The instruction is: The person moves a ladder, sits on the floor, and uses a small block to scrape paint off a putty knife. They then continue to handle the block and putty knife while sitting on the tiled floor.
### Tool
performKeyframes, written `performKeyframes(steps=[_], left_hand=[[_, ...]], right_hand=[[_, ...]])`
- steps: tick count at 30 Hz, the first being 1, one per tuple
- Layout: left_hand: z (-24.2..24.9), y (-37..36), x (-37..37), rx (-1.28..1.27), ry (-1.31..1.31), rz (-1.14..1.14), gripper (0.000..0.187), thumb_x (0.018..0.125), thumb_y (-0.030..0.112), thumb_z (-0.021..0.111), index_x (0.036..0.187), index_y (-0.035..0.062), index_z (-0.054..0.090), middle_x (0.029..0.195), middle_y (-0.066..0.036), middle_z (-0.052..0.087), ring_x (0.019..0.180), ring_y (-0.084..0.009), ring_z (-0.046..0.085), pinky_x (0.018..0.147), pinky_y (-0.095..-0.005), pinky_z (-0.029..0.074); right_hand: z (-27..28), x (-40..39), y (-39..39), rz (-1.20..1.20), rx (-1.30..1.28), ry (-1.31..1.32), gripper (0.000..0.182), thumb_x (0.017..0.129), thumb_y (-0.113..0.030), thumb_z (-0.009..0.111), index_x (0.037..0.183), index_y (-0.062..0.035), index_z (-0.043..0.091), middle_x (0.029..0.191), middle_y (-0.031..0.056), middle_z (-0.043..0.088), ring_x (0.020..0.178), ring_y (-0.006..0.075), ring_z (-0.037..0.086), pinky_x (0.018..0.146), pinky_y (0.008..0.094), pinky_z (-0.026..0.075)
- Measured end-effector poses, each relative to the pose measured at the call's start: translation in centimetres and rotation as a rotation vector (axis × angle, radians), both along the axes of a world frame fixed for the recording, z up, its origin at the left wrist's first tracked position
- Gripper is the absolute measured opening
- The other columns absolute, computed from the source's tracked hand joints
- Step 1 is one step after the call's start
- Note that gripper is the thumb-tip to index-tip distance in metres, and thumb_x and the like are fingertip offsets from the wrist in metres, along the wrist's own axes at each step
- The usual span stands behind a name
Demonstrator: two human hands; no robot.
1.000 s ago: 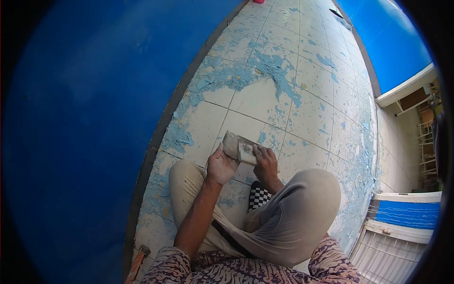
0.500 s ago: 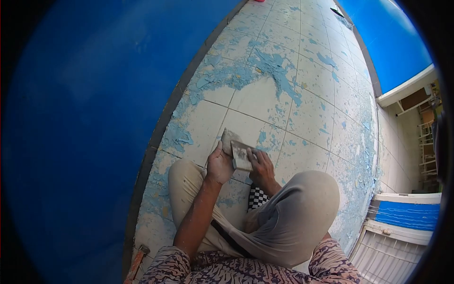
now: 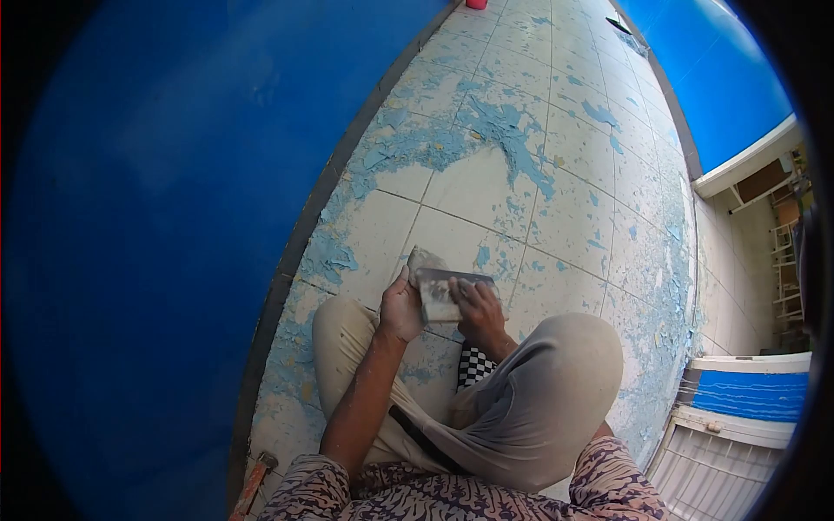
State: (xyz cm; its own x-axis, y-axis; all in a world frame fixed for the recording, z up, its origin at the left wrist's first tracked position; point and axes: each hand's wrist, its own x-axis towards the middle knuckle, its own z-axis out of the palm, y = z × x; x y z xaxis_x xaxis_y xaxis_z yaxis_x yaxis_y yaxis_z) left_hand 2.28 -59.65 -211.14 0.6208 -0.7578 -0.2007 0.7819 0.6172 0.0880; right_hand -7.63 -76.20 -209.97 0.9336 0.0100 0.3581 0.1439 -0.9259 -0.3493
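Low in the middle of the view, above my crossed legs, my left hand (image 3: 403,307) is closed round a grey, dust-covered piece (image 3: 425,260) with a pointed top end. My right hand (image 3: 480,309) has its fingers on a flat rectangular block (image 3: 441,297), pale with dark smudges and a dark upper edge. The block lies across the lower part of the grey piece and is slightly blurred. Where the two overlap, the grey piece is hidden.
Blue paint flakes (image 3: 508,139) are strewn over the white tiled floor (image 3: 465,201). A blue wall (image 3: 174,260) runs along the left. A tool with an orange handle (image 3: 252,488) lies at lower left. Far ahead are a red object (image 3: 476,3) and a dark item (image 3: 618,24).
The block in my right hand has shifted slightly right and down, and its top edge is now more level. The view has tilted slightly, showing more of the red object.
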Motion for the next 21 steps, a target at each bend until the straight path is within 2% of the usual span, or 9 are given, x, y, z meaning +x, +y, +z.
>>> performKeyframes(steps=[3, 5, 7, 9, 11, 13, 14, 18, 21], left_hand=[[0.0, -0.5, -0.5, 0.064, -0.090, -0.052, 0.049, 0.109, 0.038, 0.034, 0.147, 0.0087, 0.044, 0.141, -0.011, 0.056, 0.130, -0.0294, 0.052, 0.115, -0.0452, 0.036], [0.5, -1.5, -1.0, 0.071, 0.077, 0.036, 0.051, 0.109, 0.039, 0.033, 0.146, 0.0070, 0.044, 0.139, -0.015, 0.057, 0.126, -0.0316, 0.056, 0.110, -0.0476, 0.042], [-0.3, -0.8, -0.6, 0.063, 0.086, 0.043, 0.050, 0.108, 0.039, 0.033, 0.146, 0.0068, 0.044, 0.140, -0.015, 0.056, 0.127, -0.0314, 0.056, 0.109, -0.0474, 0.043], [-1.0, 0.3, -0.4, -0.057, -0.097, -0.072, 0.048, 0.109, 0.037, 0.035, 0.147, 0.0080, 0.043, 0.144, -0.012, 0.053, 0.132, -0.0295, 0.050, 0.114, -0.0451, 0.037], [-0.9, 0.0, -0.5, -0.078, -0.106, -0.076, 0.049, 0.109, 0.037, 0.034, 0.148, 0.0089, 0.043, 0.144, -0.011, 0.053, 0.134, -0.0290, 0.049, 0.116, -0.0447, 0.035], [0.3, -1.2, -0.8, 0.043, 0.096, 0.011, 0.051, 0.109, 0.040, 0.032, 0.147, 0.0087, 0.043, 0.140, -0.013, 0.056, 0.130, -0.0305, 0.053, 0.114, -0.0469, 0.037], [1.0, -1.4, -1.1, 0.108, 0.096, 0.020, 0.051, 0.109, 0.040, 0.030, 0.147, 0.0085, 0.043, 0.139, -0.014, 0.057, 0.130, -0.0303, 0.053, 0.114, -0.0474, 0.038], [-0.5, 0.1, -0.3, -0.061, -0.096, -0.073, 0.049, 0.109, 0.038, 0.031, 0.147, 0.0087, 0.042, 0.142, -0.014, 0.054, 0.132, -0.0291, 0.051, 0.114, -0.0449, 0.037], [-0.6, -1.1, -0.6, 0.043, 0.077, 0.002, 0.052, 0.109, 0.040, 0.029, 0.146, 0.0069, 0.044, 0.140, -0.015, 0.056, 0.128, -0.0303, 0.055, 0.112, -0.0477, 0.040]], right_hand=[[-0.3, 0.2, -0.3, 0.053, -0.049, -0.034, 0.060, 0.069, 0.002, 0.062, 0.129, 0.0044, 0.060, 0.113, 0.0131, 0.059, 0.101, 0.0304, 0.057, 0.088, 0.0409, 0.048], [-0.5, 1.1, -0.9, -0.114, -0.030, 0.143, 0.064, 0.069, 0.002, 0.062, 0.133, 0.0039, 0.058, 0.115, 0.0123, 0.060, 0.098, 0.0290, 0.056, 0.087, 0.0397, 0.048], [-0.8, 0.6, -0.5, -0.079, -0.023, 0.036, 0.064, 0.069, 0.002, 0.062, 0.133, 0.0038, 0.058, 0.114, 0.0121, 0.060, 0.096, 0.0285, 0.056, 0.086, 0.0393, 0.048], [-0.2, -0.3, 0.2, 0.052, -0.045, -0.033, 0.058, 0.070, 0.002, 0.061, 0.127, 0.0046, 0.060, 0.112, 0.0127, 0.060, 0.098, 0.0298, 0.056, 0.086, 0.0399, 0.049], [-0.1, 0.1, -0.1, 0.044, -0.053, -0.009, 0.055, 0.070, 0.001, 0.061, 0.126, 0.0049, 0.061, 0.112, 0.0132, 0.060, 0.098, 0.0297, 0.057, 0.086, 0.0398, 0.049], [-0.5, 1.3, -0.9, -0.121, -0.021, 0.139, 0.060, 0.070, 0.001, 0.061, 0.130, 0.0047, 0.060, 0.114, 0.0127, 0.061, 0.096, 0.0286, 0.057, 0.086, 0.0394, 0.049], [-0.3, 1.5, -1.0, -0.138, -0.005, 0.157, 0.060, 0.070, 0.001, 0.062, 0.130, 0.0044, 0.060, 0.113, 0.0130, 0.062, 0.097, 0.0287, 0.057, 0.086, 0.0400, 0.049], [-0.2, -0.4, 0.3, 0.029, -0.027, -0.026, 0.054, 0.071, 0.002, 0.061, 0.125, 0.0044, 0.062, 0.110, 0.0141, 0.062, 0.101, 0.0301, 0.058, 0.085, 0.0414, 0.049], [-0.5, 0.8, -0.6, -0.073, -0.027, 0.072, 0.057, 0.070, 0.002, 0.060, 0.127, 0.0044, 0.061, 0.112, 0.0139, 0.061, 0.101, 0.0295, 0.058, 0.086, 0.0414, 0.049]])
